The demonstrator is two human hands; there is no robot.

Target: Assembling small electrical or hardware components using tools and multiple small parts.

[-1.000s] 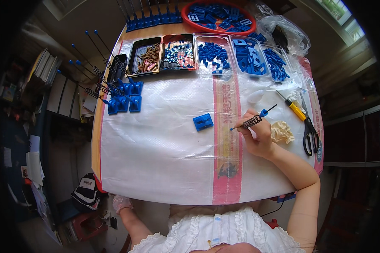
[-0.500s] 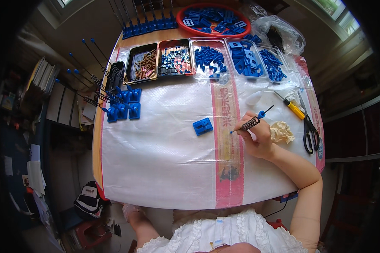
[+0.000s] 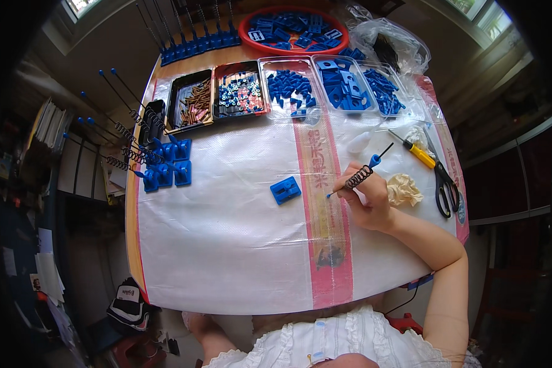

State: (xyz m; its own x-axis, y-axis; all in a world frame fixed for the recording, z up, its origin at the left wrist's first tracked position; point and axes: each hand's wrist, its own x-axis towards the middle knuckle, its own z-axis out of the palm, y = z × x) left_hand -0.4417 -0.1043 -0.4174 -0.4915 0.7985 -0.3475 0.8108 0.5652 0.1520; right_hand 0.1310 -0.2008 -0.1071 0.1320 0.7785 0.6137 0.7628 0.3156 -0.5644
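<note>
Seen from the head camera: a person seated at a round table (image 3: 227, 257) covered with a white woven sheet holds a thin black rod (image 3: 360, 176) with a coil spring threaded on it in the right hand (image 3: 369, 199), fingers closed around the rod's middle, its blue tip angled down toward the sheet and its other end pointing up and away. Just beside that tip, apart from it, a single blue plastic block (image 3: 285, 189) lies alone near the middle of the table. The left hand is not in view, so its state cannot be told. At the table's left edge a cluster of blue blocks (image 3: 168, 165) already carries rods and springs (image 3: 126, 138) sticking out sideways, which reads as finished pieces; more such rods stand in a row at the far edge (image 3: 193, 43). Along the back sit trays of brass-coloured parts (image 3: 190, 101), mixed small fittings (image 3: 240, 92) and loose blue parts (image 3: 291, 89), and a red basin of blue pieces (image 3: 294, 27), all well stocked, so by the look of it much of the work is left. To the right of the hand lie a crumpled tissue (image 3: 403, 189), a yellow-handled screwdriver (image 3: 417, 153) and black scissors (image 3: 443, 181)
</note>
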